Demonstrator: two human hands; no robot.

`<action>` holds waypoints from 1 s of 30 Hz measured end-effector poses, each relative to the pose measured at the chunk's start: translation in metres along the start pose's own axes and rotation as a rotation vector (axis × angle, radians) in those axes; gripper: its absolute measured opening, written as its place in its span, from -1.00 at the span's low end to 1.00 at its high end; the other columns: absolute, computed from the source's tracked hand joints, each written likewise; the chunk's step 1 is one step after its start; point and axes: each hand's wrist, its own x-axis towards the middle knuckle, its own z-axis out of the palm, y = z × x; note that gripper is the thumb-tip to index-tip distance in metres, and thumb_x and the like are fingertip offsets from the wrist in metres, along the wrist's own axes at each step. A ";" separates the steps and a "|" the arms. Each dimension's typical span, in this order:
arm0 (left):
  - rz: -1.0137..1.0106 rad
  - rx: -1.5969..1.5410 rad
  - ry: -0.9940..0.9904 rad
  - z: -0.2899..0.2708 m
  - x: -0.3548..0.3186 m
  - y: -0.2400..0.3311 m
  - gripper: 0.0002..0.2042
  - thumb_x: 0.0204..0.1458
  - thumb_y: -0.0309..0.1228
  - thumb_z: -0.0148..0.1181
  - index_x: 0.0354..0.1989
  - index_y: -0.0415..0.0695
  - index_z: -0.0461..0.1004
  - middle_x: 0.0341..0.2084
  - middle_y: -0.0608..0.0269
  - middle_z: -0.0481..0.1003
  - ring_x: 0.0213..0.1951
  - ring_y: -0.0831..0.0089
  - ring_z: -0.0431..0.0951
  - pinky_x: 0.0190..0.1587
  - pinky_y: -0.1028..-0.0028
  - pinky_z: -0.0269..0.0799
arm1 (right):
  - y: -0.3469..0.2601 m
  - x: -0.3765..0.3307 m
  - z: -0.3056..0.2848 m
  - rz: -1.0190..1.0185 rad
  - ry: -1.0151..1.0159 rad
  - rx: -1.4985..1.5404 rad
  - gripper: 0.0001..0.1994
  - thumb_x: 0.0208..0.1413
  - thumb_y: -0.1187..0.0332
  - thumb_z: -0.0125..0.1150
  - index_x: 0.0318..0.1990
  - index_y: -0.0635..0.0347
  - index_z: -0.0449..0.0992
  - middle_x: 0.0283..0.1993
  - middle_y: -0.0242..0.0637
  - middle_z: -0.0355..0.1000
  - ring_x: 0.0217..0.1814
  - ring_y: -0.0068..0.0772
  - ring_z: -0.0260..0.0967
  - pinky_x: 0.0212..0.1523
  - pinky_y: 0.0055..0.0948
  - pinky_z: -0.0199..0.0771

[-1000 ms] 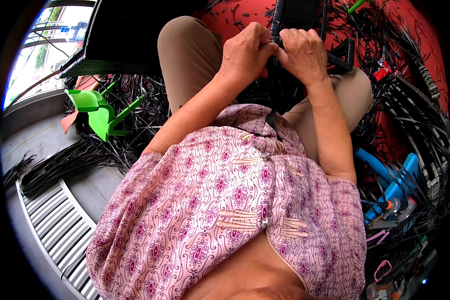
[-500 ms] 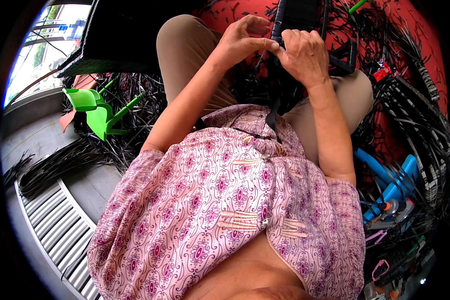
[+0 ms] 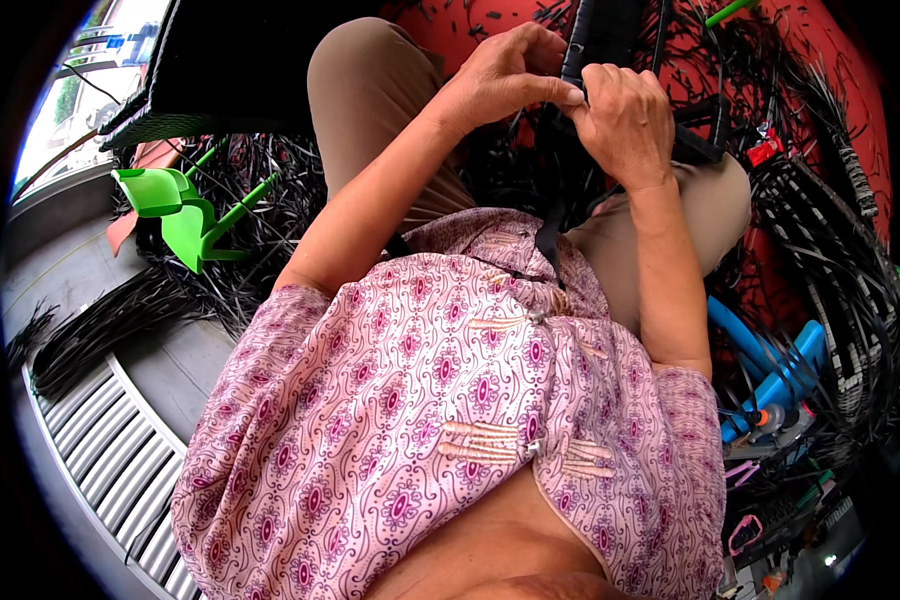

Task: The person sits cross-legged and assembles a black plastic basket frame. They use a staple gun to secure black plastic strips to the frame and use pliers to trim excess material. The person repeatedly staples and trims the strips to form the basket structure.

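Note:
Between my knees, at the top of the view, a black frame wrapped in flat strips [image 3: 604,38] stands tilted away from me. My left hand [image 3: 515,78] is closed at its left edge, the thumb stretched toward the other hand and the fingertips partly hidden behind the edge. Right beside it, my right hand [image 3: 625,122] is curled in a fist-like grip at the frame's lower left edge. The two thumbs almost meet there. Whatever thin piece may lie between the fingertips is too small to make out.
Black strips in a long bundle [image 3: 120,330] lie on the left, near a green plastic piece [image 3: 175,215] and a slatted white rack [image 3: 120,450]. Blue-handled tools [image 3: 790,375] lie at the right. A large black woven panel [image 3: 230,75] stands upper left; the red floor [image 3: 820,60] is littered with cut strips.
Both hands have shifted slightly to the right in the picture, and the black frame with them. The right fist has turned a little; the hands keep close together at the frame's edge.

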 end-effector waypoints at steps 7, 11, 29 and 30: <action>-0.028 0.003 0.005 0.003 0.008 -0.006 -0.47 -0.07 -0.47 0.53 0.07 -0.32 0.44 -0.11 0.11 0.60 -0.04 0.41 0.61 0.07 0.39 0.53 | -0.001 -0.003 0.000 0.031 0.000 -0.004 -0.74 0.07 0.18 0.32 -0.45 0.10 0.40 -0.48 -0.29 0.44 -0.38 -0.20 0.48 -0.30 -0.17 0.37; 0.052 0.027 0.032 0.010 0.005 -0.011 -0.47 -0.02 -0.43 0.51 0.09 -0.33 0.42 -0.11 0.11 0.60 -0.04 0.42 0.61 0.06 0.39 0.54 | 0.005 -0.004 0.002 0.021 0.019 -0.006 -0.70 0.07 0.13 0.33 -0.46 0.09 0.39 -0.49 -0.30 0.44 -0.38 -0.20 0.48 -0.31 -0.17 0.37; 0.266 0.139 0.289 0.053 0.022 -0.032 -0.54 0.09 -0.36 0.43 0.10 -0.25 0.40 -0.14 0.09 0.61 -0.19 0.44 0.65 -0.13 0.43 0.60 | 0.038 -0.009 0.026 0.070 0.073 -0.114 -0.77 0.04 0.23 0.30 -0.44 0.10 0.38 -0.46 -0.26 0.48 -0.38 -0.12 0.49 -0.30 -0.13 0.39; 0.240 0.089 0.268 0.052 0.019 -0.032 -0.55 0.09 -0.36 0.43 0.09 -0.25 0.40 -0.15 0.11 0.61 -0.20 0.46 0.64 -0.15 0.44 0.59 | 0.037 -0.009 0.025 0.073 0.068 -0.105 -0.77 0.04 0.23 0.30 -0.45 0.10 0.38 -0.46 -0.26 0.48 -0.38 -0.12 0.49 -0.30 -0.13 0.39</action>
